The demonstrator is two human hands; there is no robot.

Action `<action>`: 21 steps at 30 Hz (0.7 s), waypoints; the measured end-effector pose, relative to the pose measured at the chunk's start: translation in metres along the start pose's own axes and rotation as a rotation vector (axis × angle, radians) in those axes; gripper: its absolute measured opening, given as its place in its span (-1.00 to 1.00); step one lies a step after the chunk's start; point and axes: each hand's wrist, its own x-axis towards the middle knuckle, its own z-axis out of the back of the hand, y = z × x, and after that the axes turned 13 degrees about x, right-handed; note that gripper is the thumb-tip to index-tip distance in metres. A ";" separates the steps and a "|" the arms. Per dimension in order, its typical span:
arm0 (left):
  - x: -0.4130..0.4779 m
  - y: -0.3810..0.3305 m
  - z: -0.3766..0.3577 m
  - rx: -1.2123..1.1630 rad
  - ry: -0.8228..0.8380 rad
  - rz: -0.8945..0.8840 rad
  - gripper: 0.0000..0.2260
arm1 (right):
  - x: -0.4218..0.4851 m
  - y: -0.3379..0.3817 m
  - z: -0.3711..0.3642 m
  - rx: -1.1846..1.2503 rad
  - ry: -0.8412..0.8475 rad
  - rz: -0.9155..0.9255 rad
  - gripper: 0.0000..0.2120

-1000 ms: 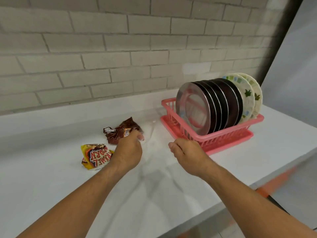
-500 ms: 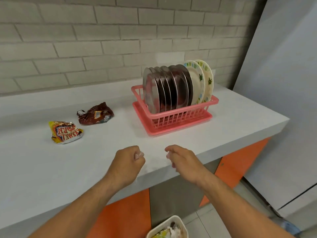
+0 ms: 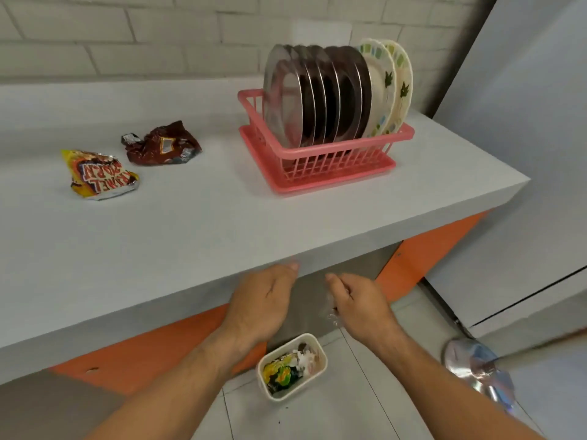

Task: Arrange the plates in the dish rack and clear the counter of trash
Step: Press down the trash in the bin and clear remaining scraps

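A: How are the hands seen?

B: The left hand (image 3: 263, 304) is held just below the counter's front edge, back turned upward, fingers bent down and hidden. Whether anything is clasped in it cannot be told. The right hand (image 3: 360, 304) is held beside it, a gap between them, fingers curled downward.

A: Is anything gripped by the right one?

B: A faint clear scrap (image 3: 333, 317) is glimpsed at its fingertips. Whether it is pinched or loose cannot be told, as that spot is blurred.

A: What is found beneath them?

B: A white bin (image 3: 287, 396) is set on the tiled floor under the gap between the hands, and crumpled trash is seen inside it.

A: And on the counter (image 3: 190, 223)?

B: Two crumpled wrappers are seen lying toward its left side: a brown wrapper (image 3: 162, 144) nearer the wall and a yellow wrapper (image 3: 101, 174) just beside it, nearer the front. The pink dish rack (image 3: 333, 160) is placed toward the right end. In it, steel plates (image 3: 286, 100) are stood upright in a row, and two patterned plates (image 3: 384, 87) are stood at the row's right end.
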 end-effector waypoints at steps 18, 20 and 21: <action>-0.036 0.142 -0.188 0.257 0.394 0.228 -0.74 | 0.003 -0.225 -0.037 -0.177 0.519 -0.319 -0.55; -0.039 0.174 -0.222 0.302 0.360 0.244 -0.81 | 0.011 -0.269 -0.060 -0.200 0.529 -0.319 -0.66; -0.041 0.189 -0.236 0.324 0.349 0.238 -0.83 | 0.015 -0.287 -0.072 -0.219 0.525 -0.308 -0.72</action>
